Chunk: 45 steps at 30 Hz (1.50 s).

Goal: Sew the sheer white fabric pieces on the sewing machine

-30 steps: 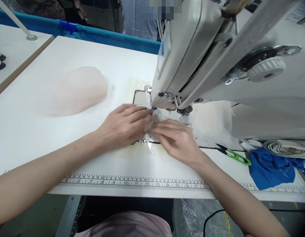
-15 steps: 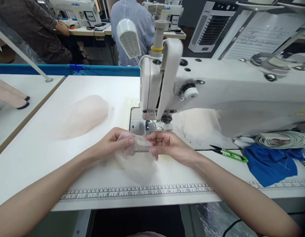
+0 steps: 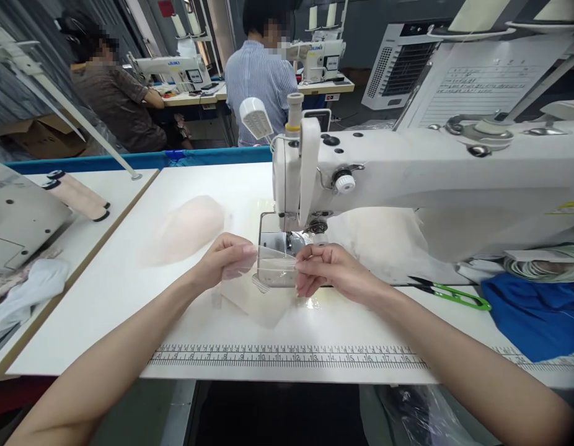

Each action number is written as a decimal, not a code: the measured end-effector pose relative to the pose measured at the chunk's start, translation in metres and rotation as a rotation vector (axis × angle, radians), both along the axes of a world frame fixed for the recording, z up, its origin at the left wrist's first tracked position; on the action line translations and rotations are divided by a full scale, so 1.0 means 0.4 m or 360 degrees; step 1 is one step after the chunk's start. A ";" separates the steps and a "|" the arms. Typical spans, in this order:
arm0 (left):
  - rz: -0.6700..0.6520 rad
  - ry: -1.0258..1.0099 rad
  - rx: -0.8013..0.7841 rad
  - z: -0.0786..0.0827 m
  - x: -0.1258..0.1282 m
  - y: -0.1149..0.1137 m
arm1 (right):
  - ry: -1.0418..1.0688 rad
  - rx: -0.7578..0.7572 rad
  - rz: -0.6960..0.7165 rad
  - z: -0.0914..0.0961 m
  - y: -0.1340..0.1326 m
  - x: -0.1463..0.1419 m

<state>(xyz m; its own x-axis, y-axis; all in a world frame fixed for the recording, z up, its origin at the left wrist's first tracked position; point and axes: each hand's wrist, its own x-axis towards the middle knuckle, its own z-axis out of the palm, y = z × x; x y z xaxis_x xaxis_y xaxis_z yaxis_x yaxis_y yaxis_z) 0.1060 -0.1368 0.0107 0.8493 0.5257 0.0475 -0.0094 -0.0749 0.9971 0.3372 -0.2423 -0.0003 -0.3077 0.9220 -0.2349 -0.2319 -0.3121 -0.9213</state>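
My left hand and my right hand each pinch one end of a thin, see-through piece of sheer fabric, stretched between them just above the white table. The piece hangs down in front of the needle plate of the white sewing machine. Both hands are closed on the fabric's top edge, in front of the presser foot.
A pale pink heap of sheer pieces lies to the left of the machine. Green thread snips and a blue cloth lie at the right. A printed ruler runs along the front edge. Two other people sit at machines behind.
The hands came off the needle plate, lifted the sheer piece and pulled it taut between them. My head rose, so the view now takes in the room behind.
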 end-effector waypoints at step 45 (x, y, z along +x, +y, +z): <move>-0.0632 0.0590 -0.0021 0.039 0.015 -0.020 | 0.0221 -0.0012 0.0050 0.009 0.001 -0.018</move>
